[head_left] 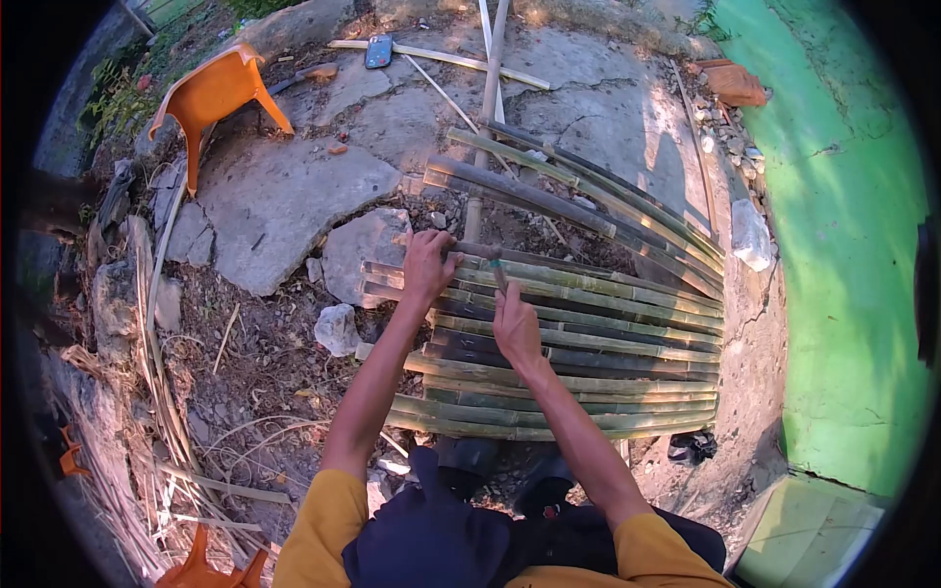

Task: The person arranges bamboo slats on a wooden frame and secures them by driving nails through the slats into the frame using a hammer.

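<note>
The bamboo panel, a mat of split slats lying side by side on the ground, sits at the centre of the view, right in front of the person's knees. The left hand is at the panel's 10 o'clock corner, fingers curled tight over the end of the far slat, apparently to pin it flat against its neighbours. The right hand, just toward 4 o'clock of the left, is clenched around a thin dark tool whose tip points up at that same slat; what kind of tool it is cannot be made out. A long bamboo pole runs from under the panel toward 12 o'clock, seemingly as a crosspiece. More slats fan out loose toward 1 o'clock. At 9 o'clock pale stones and rubble crowd the panel's edge. Farther out are a tipped orange chair at 10 o'clock, loose strips at 8 o'clock, and a green wall closing in at 3 o'clock.
</note>
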`<state>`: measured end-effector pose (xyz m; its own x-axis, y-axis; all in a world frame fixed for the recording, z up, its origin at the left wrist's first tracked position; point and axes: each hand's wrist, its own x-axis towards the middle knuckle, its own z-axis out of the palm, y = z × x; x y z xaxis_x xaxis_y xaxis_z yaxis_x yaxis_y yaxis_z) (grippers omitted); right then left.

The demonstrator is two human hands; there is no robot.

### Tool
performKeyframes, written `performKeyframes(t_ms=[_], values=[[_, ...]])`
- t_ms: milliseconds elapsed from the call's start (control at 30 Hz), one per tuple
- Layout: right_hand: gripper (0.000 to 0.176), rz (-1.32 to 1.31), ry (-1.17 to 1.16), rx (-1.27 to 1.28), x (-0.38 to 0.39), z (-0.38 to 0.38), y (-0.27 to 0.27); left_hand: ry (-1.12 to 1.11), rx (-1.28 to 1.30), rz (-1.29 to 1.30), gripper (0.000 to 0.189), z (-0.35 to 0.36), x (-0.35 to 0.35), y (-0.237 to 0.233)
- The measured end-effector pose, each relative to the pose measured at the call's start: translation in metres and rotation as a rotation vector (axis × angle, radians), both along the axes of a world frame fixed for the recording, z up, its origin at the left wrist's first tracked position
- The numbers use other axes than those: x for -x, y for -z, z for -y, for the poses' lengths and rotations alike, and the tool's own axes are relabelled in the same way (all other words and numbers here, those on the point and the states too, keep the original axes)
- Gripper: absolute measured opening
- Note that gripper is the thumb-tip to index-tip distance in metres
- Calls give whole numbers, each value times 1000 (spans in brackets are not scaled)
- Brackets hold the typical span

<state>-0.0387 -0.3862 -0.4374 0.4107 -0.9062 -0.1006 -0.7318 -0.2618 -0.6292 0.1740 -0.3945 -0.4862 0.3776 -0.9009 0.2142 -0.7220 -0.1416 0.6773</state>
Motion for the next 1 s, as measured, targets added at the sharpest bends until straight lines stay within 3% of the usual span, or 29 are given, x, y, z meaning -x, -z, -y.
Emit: performKeyframes(t_ms=[33,300,367,533,567,700,733,800,867,933,1000], values=[[22,-144,-59,-35,1,4,4,-1,-25,5,27,2,-1,-2],[28,32,19,39,-6,5,-18,12,7,26,24,-5,2,4],[29,-152,-53,-46,-7,10,-9,1,3,16,22,2,1,0],[25,33,-52,43,24,28,-34,11,-88,25,24,9,0,-5],[25,29,-25,48,43,36,-54,38,-83,22,24,13,-1,-7],[27,-194,-269,57,164,51,-115,35,-272,-42,34,28,-11,-5],[27,-210,-217,55,202,45,-125,57,-269,-61,35,29,-15,-3],[28,-442,-337,35,282,16,-143,86,-279,-90,34,27,-13,-8],[28,-498,-187,-55,353,-34,-152,158,-146,33,29,27,-18,10],[29,-483,9,-183,408,-98,-146,193,-173,-164,28,34,-32,35],[26,-526,276,-152,463,-175,-106,181,-281,-160,27,38,-33,25]])
